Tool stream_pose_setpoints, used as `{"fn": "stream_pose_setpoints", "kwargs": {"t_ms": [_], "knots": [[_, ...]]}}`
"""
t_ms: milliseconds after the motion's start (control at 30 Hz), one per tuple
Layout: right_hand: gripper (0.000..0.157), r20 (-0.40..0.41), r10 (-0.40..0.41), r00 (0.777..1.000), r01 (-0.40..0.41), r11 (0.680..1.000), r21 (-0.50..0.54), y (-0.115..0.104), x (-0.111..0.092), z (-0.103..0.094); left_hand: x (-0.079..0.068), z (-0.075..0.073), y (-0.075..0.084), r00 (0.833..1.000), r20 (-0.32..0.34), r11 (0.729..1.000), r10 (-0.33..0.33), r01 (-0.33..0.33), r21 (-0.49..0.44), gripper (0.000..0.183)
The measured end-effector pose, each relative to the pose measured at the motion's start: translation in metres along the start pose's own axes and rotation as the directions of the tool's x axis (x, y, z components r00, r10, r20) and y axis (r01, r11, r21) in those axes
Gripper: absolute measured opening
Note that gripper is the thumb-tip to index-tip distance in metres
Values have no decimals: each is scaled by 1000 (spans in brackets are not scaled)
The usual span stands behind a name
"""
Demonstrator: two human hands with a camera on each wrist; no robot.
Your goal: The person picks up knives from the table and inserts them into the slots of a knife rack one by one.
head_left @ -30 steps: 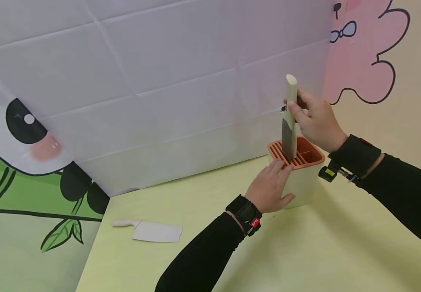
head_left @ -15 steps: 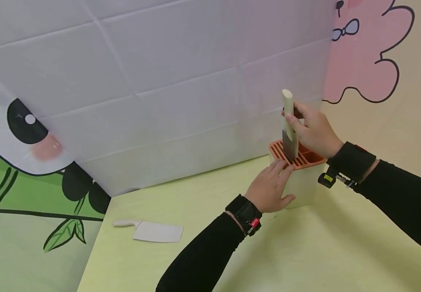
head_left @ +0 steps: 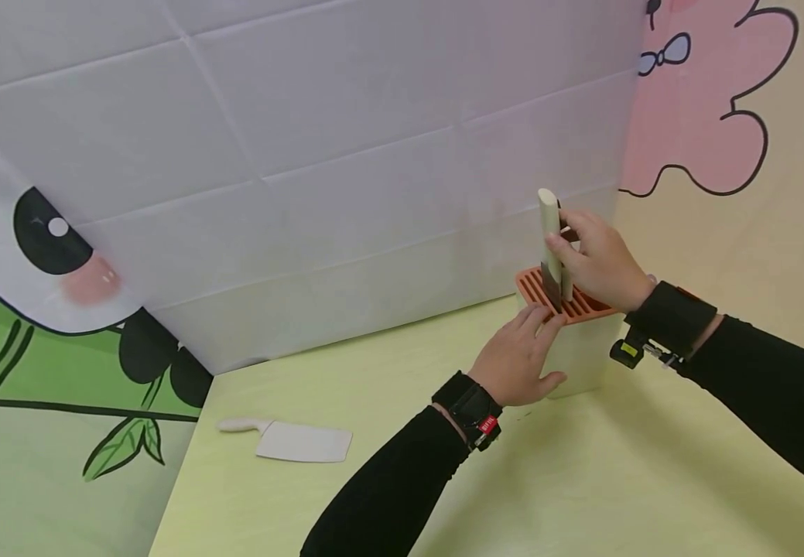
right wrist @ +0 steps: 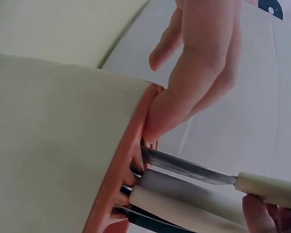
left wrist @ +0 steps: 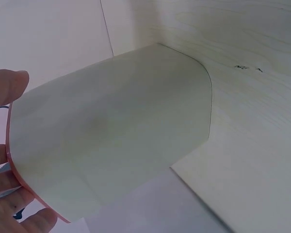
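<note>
In the head view a cream knife holder (head_left: 579,362) with an orange slotted top (head_left: 532,286) stands on the table at the right. My right hand (head_left: 602,259) pinches the cream handle of a kitchen knife (head_left: 549,213), held upright over the slots. The right wrist view shows its blade (right wrist: 189,167) partly inside a slot, tip hidden. Beside it, a grey handle (right wrist: 189,194) and a beige handle (right wrist: 179,208) stick out of other slots. My left hand (head_left: 516,360) rests on the holder's near rim with fingers extended. A whitish cleaver (head_left: 304,442) lies flat at the left.
Behind the holder rises a pale sheet-covered panel (head_left: 374,193) with creases. The light yellow tabletop (head_left: 402,480) spreads in front and to the right. Cartoon drawings cover the left and right walls.
My right hand has moved down with the knife, and its blade has sunk deeper into the slot. The left hand and the cleaver stay where they were.
</note>
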State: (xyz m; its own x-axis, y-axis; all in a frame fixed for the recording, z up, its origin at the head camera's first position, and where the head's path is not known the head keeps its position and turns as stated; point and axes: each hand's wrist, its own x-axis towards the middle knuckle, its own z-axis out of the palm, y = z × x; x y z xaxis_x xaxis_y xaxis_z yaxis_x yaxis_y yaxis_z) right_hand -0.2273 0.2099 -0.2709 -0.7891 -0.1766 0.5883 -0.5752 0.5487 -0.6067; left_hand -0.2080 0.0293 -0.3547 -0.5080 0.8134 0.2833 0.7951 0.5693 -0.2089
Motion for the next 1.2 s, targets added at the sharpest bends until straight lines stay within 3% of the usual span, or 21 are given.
{"fn": "stream_pose_setpoints", "kwargs": {"t_ms": [567,1033,1200], "knots": [[35,18,35,999,-35,999,5,7,-13,14,-1,2,-2,1000,3,1000,9,-9,3,84],[25,-53,12,999,-20,991,-135,13,-20,26,-2,2,-3,999,-6,999,32,-31,36,83],[31,-73,16,997,-26,989,-144,15,-20,28,-3,2,-4,999,-8,999,34,-34,38,82]]}}
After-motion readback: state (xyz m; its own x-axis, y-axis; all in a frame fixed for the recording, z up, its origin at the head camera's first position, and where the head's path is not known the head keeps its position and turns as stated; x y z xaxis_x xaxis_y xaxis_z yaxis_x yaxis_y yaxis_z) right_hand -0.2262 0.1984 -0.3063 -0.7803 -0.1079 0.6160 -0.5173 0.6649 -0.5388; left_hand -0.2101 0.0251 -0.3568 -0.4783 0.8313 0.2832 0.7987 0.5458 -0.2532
